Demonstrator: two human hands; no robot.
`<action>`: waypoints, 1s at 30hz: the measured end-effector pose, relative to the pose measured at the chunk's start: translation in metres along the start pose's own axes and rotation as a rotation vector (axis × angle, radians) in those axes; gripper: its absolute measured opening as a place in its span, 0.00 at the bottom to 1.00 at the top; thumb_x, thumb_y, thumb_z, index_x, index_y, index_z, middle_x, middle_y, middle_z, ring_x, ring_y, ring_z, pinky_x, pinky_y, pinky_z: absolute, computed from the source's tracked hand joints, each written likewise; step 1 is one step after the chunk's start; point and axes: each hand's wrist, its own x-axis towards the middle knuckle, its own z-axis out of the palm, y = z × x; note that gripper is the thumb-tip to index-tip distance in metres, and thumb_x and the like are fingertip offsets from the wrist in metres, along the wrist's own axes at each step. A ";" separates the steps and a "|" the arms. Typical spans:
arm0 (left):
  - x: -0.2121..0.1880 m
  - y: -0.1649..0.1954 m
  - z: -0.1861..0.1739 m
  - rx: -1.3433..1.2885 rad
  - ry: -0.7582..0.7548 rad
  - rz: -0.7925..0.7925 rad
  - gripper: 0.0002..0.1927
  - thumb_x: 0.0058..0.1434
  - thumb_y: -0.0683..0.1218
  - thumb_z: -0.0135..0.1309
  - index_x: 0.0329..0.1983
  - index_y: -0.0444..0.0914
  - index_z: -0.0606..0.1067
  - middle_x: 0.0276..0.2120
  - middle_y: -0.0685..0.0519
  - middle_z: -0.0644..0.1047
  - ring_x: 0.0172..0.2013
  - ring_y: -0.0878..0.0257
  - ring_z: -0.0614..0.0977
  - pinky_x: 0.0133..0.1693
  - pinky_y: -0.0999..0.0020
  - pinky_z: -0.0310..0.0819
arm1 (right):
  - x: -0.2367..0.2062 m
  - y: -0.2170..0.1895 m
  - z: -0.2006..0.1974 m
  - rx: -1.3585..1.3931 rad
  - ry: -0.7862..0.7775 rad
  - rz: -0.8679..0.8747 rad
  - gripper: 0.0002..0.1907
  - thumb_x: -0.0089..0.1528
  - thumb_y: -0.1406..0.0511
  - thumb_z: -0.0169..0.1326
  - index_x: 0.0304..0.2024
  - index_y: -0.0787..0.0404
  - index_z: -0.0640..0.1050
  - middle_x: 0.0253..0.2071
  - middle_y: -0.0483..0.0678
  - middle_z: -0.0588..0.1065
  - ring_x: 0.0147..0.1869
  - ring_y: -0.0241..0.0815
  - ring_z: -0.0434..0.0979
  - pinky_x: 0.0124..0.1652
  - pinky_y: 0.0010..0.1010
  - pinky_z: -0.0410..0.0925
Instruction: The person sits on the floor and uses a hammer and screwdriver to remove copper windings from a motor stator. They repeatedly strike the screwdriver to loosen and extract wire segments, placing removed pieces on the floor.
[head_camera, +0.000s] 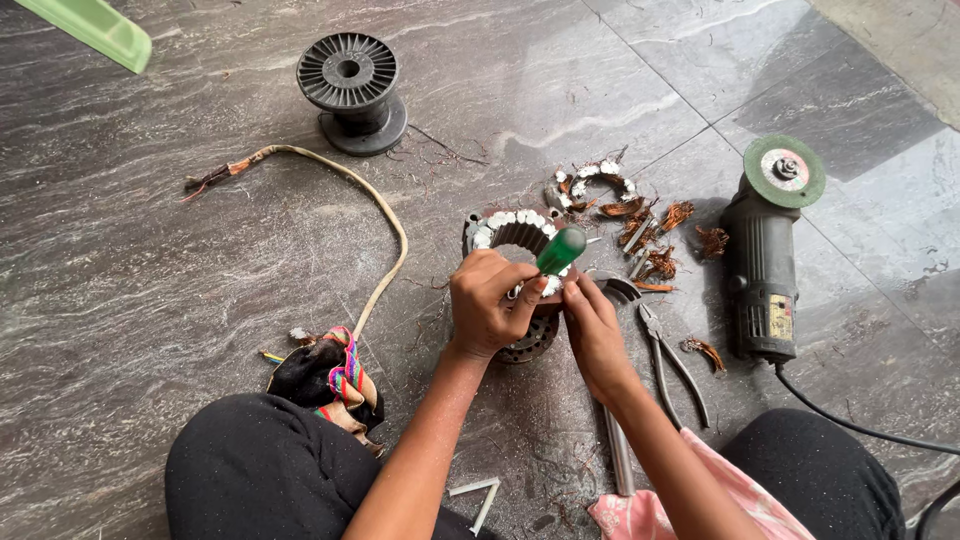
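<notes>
centrally, on the dark marbled floor (150, 280), a round motor stator (510, 240) ringed with white insulation pieces is sitting between the person's knees, both hands working at its near edge. left hand (487, 302) is curling closed around the stator's rim and around the shaft of a green-handled screwdriver (560, 250), whose handle is sticking up above the knuckles. right hand (592, 325) is pinching closed at the same spot, fingertips touching the stator just beside the screwdriver; what it is gripping is too small to tell. lying just right of the hands: pliers (665, 350), jaws toward the stator. further right, apart from them: an angle grinder (765, 260) with a green disc, its black cord trailing off toward the lower right. behind the stator: a heap of stripped copper wire scraps (650, 240) and a loose ring of white insulation. well apart at the top: a black plastic spool (350, 90), standing on its flange. left of the stator: a beige cable (380, 200) with frayed ends, curving down to a multicoloured cloth bundle (330, 375). near the right forearm: a metal rod (618, 450) and pink fabric (640, 515).
</notes>
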 end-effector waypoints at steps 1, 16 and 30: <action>-0.002 -0.001 0.000 0.002 0.006 -0.009 0.15 0.67 0.52 0.57 0.29 0.39 0.77 0.21 0.52 0.74 0.26 0.54 0.77 0.37 0.58 0.69 | -0.001 0.001 0.000 -0.005 -0.004 -0.009 0.25 0.69 0.62 0.45 0.66 0.67 0.67 0.62 0.50 0.71 0.69 0.38 0.67 0.69 0.31 0.56; -0.019 0.014 -0.015 0.059 -0.150 -0.007 0.15 0.69 0.51 0.54 0.31 0.37 0.77 0.21 0.49 0.73 0.27 0.48 0.76 0.38 0.54 0.69 | -0.015 0.007 -0.006 -0.299 -0.005 0.025 0.28 0.70 0.58 0.45 0.70 0.64 0.65 0.66 0.53 0.69 0.73 0.42 0.63 0.69 0.33 0.54; -0.029 -0.011 -0.029 0.394 -0.605 0.085 0.38 0.48 0.53 0.70 0.54 0.34 0.64 0.42 0.43 0.73 0.45 0.45 0.76 0.51 0.53 0.72 | -0.083 -0.217 0.112 0.908 -0.366 -0.151 0.38 0.74 0.42 0.38 0.74 0.63 0.63 0.73 0.55 0.62 0.78 0.51 0.59 0.77 0.41 0.53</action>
